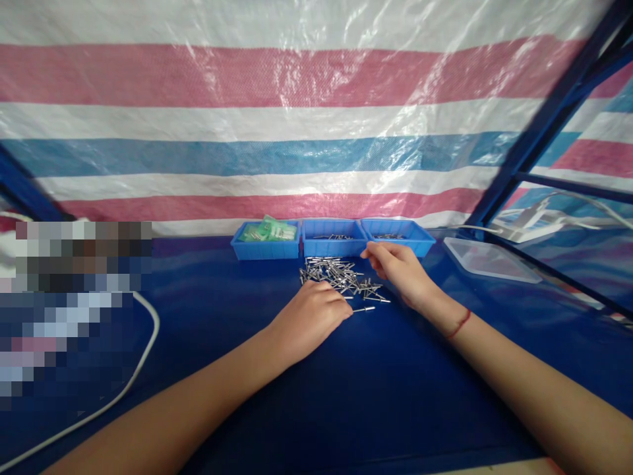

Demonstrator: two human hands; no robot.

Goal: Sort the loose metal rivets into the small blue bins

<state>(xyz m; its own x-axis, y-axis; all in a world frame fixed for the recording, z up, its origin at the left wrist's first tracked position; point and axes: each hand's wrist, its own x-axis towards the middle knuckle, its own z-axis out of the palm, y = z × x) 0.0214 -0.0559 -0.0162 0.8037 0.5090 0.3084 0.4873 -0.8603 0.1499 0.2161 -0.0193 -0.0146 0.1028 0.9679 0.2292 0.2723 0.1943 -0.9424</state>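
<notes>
Several silver blind rivets (336, 270) lie in a loose pile on the blue tabletop. My left hand (316, 313) is at the pile's near edge, back upward, with its fingers curled down and its fingertips hidden. One rivet (364, 309) shows right beside those fingers; whether they grip it I cannot tell. To the right of the pile, my right hand (395, 267) is raised before the right blue bin (420, 247). Its fingers are closed in a pinch, and anything between them is hidden. The middle blue bin (329, 248) and the right one contain some thin metal pieces.
A left blue bin (267, 250) holds green-and-clear packets (271, 229). At right lie a clear plastic lid (489, 260) and a white device (529, 221) by the blue metal frame (539, 125). A white cable (148, 336) curves across the table (356, 402) at left, near a blurred-out area.
</notes>
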